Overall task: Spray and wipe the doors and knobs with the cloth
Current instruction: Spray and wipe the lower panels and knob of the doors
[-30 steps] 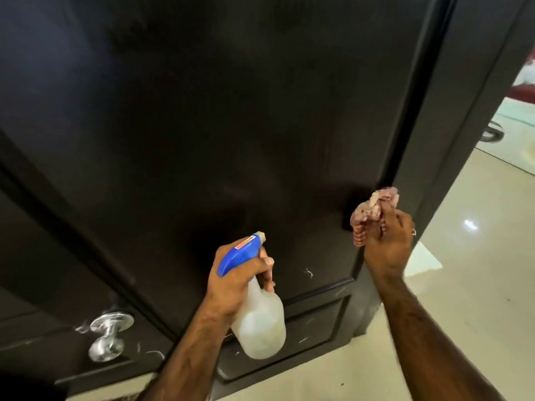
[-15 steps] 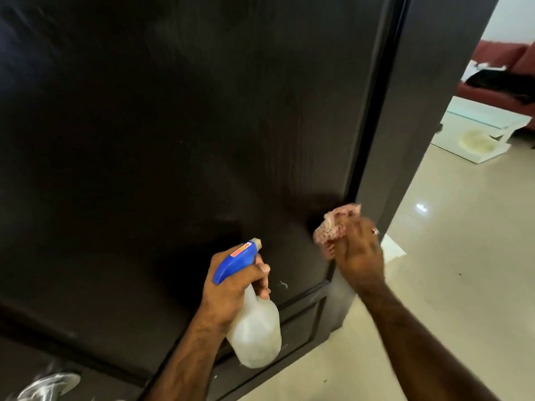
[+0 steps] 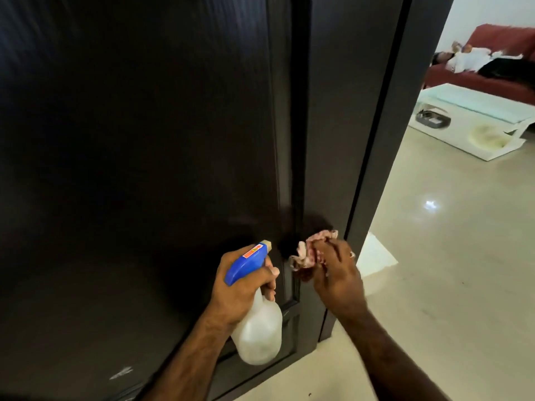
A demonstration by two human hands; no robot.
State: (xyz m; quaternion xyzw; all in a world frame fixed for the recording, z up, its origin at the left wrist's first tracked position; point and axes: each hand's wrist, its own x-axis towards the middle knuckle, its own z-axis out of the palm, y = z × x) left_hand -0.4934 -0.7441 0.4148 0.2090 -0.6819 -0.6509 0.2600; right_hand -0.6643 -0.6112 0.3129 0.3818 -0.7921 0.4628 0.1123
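A dark brown panelled door (image 3: 144,140) fills most of the view. My left hand (image 3: 240,287) grips a white spray bottle (image 3: 257,334) by its blue trigger head, nozzle pointing at the door. My right hand (image 3: 335,273) holds a crumpled pink and white cloth (image 3: 307,253) against the door's right edge, low down. No knob is in view.
The dark door frame (image 3: 382,140) stands right of the door. Beyond it lie a glossy cream floor (image 3: 448,256), a low white table (image 3: 474,117) and a red sofa (image 3: 498,53) on which a person lies. A white scuff (image 3: 121,373) marks the lower door.
The view has swung right and up, so the silver knob at lower left has left the frame. My right hand with the cloth has moved down and left along the door's edge, nearer the bottle.
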